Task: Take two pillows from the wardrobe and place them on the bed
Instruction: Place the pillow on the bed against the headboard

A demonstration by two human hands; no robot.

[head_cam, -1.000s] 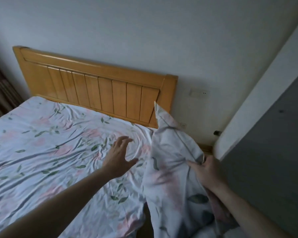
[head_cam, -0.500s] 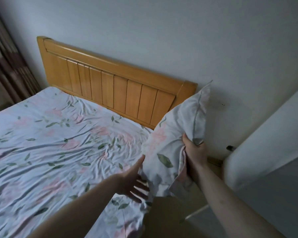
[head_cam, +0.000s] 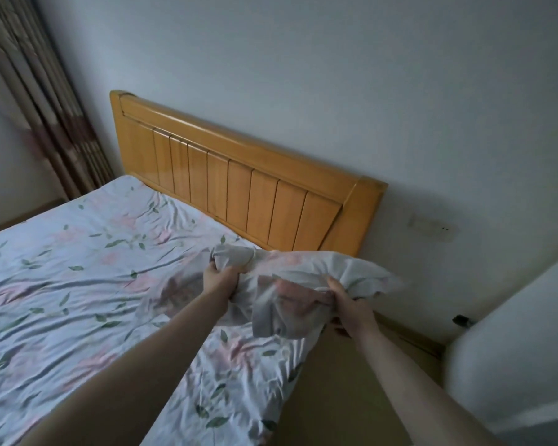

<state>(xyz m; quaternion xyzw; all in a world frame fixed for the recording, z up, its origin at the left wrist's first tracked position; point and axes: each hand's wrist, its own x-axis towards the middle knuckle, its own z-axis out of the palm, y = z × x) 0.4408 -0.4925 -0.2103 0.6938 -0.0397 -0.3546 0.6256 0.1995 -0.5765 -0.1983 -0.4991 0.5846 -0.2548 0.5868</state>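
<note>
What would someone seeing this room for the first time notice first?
Most likely the floral pillow held in mid-frame, gripped by the left hand and the right hand over the bed's near corner. Behind it stands the orange wooden headboard against the wall, with the rumpled floral sheet spreading to the left and striped curtains in the far corner.

glossy wooden headboard [head_cam: 239, 185], crumpled cloth pillow [head_cam: 290, 284]
</note>
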